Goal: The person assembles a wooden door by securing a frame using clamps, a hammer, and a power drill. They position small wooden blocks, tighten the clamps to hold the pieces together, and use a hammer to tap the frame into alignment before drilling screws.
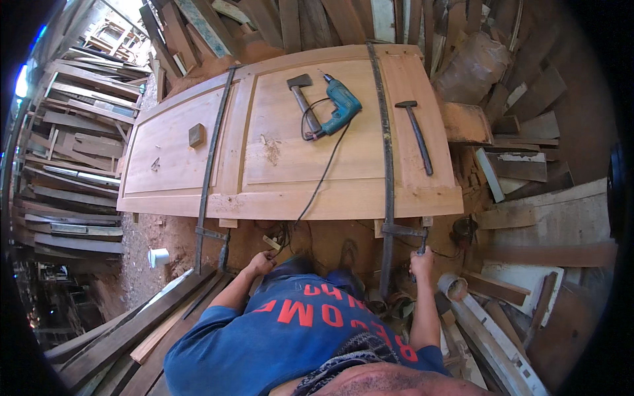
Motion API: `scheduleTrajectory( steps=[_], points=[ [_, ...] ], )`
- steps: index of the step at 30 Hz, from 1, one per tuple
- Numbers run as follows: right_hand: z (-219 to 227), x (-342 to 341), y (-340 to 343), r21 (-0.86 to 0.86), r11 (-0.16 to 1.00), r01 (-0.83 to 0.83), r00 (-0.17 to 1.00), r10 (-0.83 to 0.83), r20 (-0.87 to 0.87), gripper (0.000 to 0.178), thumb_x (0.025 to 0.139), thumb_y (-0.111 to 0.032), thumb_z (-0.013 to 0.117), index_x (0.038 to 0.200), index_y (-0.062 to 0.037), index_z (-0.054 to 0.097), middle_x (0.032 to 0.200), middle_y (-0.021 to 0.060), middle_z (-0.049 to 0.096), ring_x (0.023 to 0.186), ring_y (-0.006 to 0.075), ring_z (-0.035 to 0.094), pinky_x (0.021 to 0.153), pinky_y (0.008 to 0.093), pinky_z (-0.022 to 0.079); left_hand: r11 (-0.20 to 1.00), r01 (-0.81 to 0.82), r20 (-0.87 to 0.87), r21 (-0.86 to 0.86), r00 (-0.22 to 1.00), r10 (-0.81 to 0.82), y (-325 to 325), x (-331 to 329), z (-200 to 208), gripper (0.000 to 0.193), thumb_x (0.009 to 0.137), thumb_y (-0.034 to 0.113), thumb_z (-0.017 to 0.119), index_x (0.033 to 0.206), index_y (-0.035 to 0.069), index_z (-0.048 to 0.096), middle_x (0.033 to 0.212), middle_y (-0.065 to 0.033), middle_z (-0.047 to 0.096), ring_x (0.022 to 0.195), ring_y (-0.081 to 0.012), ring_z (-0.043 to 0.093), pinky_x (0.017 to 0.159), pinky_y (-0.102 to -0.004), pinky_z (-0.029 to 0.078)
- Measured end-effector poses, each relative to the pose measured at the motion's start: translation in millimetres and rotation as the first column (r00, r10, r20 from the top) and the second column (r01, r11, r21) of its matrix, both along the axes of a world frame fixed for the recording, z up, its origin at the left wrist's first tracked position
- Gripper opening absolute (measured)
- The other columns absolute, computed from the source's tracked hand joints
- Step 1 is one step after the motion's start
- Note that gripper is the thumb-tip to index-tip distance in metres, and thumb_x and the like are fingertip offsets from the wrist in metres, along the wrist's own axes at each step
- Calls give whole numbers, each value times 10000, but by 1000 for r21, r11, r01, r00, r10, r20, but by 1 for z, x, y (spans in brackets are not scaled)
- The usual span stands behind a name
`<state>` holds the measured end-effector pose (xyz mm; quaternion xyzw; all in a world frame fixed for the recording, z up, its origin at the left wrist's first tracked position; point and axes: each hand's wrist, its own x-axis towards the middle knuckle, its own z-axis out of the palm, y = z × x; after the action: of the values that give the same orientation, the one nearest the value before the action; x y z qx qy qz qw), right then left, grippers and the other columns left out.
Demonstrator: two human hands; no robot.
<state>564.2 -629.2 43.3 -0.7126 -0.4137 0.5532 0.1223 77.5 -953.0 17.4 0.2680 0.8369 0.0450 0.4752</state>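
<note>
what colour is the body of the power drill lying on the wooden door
Teal blue-green, with a dark chuck and black cord; the corded power drill shows best in the head view, on the pale wooden panelled door.

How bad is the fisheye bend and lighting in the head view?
Head view: strong fisheye, the door's edges and both bar clamps bow outward; black vignette at the corners; blown-out daylight at upper left; the door is evenly lit and sharp, the drill is crisp.

No packages, labels, signs or screens anywhere among the timber.
</note>
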Motion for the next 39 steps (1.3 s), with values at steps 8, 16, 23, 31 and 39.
scheduleTrajectory(
  steps=[8, 16, 23, 31, 39],
  points=[
    [-20, 38, 10, -429, 895, -122, 346, -367, -864, 151, 939, -117, 673, 1023, -104, 549, 654, -5, 514, 455, 143, 495, 413, 293, 438, 996, -5, 9, -86, 1000, 6, 4, 18, 16, 474, 880, 287, 695, 1256, -1, 674, 1185, -185, 733, 1113, -273, 697, 969, -370, 537],
    [22, -2, 7, 31, 993, -110, 988, 106, 113, 155, 946, -112, 672, 989, -91, 525, 647, -5, 500, 450, 112, 468, 406, 283, 423, 995, -77, 73, -69, 994, 82, -4, 18, 8, 426, 898, 190, 707, 1263, -23, 651, 1113, -160, 741, 997, -227, 698, 890, -350, 555],
    [-16, 41, 5, -348, 937, -25, 330, -320, -888, 168, 944, -171, 670, 1009, -82, 543, 655, -11, 511, 438, 130, 457, 412, 274, 428, 985, -173, 157, -3, 973, 171, 0, 27, 10, 411, 893, 115, 723, 1257, -49, 626, 1040, -120, 733, 927, -180, 683, 816, -310, 548],
    [1, 13, 0, 46, 983, -176, 983, 173, 55, 177, 937, -169, 641, 990, -58, 514, 649, 46, 544, 480, 164, 561, 424, 352, 464, 996, -85, 147, -33, 985, 89, 12, 23, 11, 322, 904, 81, 686, 1203, -32, 644, 1000, -101, 735, 869, -171, 674, 763, -301, 544],
    [-13, 43, 8, -392, 915, -96, 335, -341, -878, 208, 926, -210, 696, 1018, -88, 556, 625, -28, 462, 453, 122, 452, 426, 262, 409, 999, -44, 100, -23, 994, 46, 42, 48, 40, 316, 930, 93, 688, 1225, -14, 647, 1012, -91, 735, 909, -162, 686, 783, -289, 546]
  ],
)
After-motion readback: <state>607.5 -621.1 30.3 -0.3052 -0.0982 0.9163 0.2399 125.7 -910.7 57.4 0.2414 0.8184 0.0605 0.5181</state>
